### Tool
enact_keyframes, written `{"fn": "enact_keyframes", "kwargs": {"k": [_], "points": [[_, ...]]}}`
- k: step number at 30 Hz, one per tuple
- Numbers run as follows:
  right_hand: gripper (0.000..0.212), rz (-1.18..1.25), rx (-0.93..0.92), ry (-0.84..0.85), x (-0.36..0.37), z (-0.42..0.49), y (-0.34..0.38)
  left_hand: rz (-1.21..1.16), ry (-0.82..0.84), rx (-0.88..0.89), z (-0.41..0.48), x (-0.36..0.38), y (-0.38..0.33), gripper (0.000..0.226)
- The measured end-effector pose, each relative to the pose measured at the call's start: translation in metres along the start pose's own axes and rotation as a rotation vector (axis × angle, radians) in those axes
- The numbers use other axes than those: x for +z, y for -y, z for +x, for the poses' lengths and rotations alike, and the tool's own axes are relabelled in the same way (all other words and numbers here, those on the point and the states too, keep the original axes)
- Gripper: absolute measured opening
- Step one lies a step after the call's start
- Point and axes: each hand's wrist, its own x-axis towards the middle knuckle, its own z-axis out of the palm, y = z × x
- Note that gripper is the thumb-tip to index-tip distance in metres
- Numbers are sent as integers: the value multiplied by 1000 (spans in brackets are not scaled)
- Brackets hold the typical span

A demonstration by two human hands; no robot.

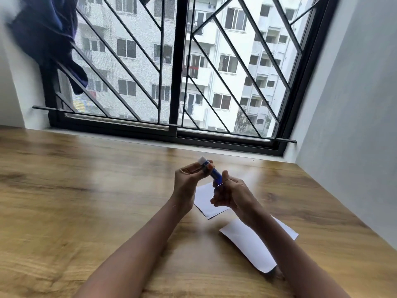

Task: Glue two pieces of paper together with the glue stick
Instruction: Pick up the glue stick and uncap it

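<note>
Here both hands hold one glue stick above two papers.

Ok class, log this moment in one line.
glue stick: held over table; left hand: grips white end; right hand: grips blue end; near paper, far paper: apart

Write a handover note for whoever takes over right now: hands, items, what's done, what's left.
Left hand: pinches the upper end of the glue stick, by its white tip.
Right hand: grips the stick's lower end. The stick is held tilted above the table.
Far paper: flat on the table, below the hands.
Near paper: apart from it, partly under the right forearm.
Done: stick is in hand; cannot tell whether the cap is off.
Left: spread glue on one paper, press the other onto it.
</note>
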Motion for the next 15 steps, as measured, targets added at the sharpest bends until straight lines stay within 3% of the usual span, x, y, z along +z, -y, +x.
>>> {"fn": "enact_keyframes", "kwargs": {"k": [2,8,12,15], "points": [[41,36,11,29,-1,1,1,-5,3,-1,0,0,0,8],[13,140,-134,3,5,4,-3,-59,-25,2,4,-5,-1,13],[42,45,-14,-35,5,-1,-2,-12,13,19,1,-2,0,17],[43,129,105,13,4,-3,3,14,4,7,-1,1,1,10]]}}
